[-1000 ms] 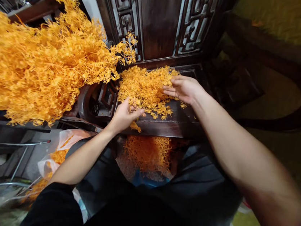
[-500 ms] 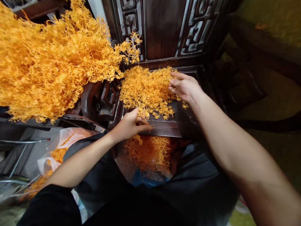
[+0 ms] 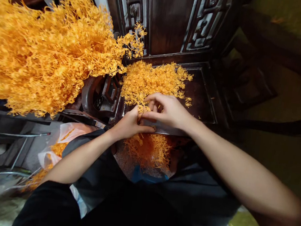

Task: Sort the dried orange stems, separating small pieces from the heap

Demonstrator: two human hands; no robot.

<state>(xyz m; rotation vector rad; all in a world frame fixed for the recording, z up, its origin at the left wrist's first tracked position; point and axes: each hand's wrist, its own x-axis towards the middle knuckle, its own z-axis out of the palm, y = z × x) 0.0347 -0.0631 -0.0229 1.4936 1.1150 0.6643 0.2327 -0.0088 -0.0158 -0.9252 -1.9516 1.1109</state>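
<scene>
Small orange plastic flower pieces with thin curled strands lie in a loose pile (image 3: pixel 157 78) on a dark wooden chair seat (image 3: pixel 201 97) in front of me. Near the seat's front edge, my left hand (image 3: pixel 131 125) is closed on an orange flower piece (image 3: pixel 143 108) that shows above its fingers. My right hand (image 3: pixel 168 110) meets it from the right, its fingers curled and its fingertips right beside that piece. What lies between the right fingertips is hidden.
A big heap of orange flower stems (image 3: pixel 51 54) rests on the left, over a wooden armrest (image 3: pixel 88 95). More orange strands (image 3: pixel 151 151) hang below the seat between my knees, above something blue (image 3: pixel 146 175). A plastic bag (image 3: pixel 68 134) with orange pieces stands at lower left.
My right hand has left the right side of the pile and come down and left to my left hand. The left hand has stayed in place with the flower piece. The view has shifted slightly.
</scene>
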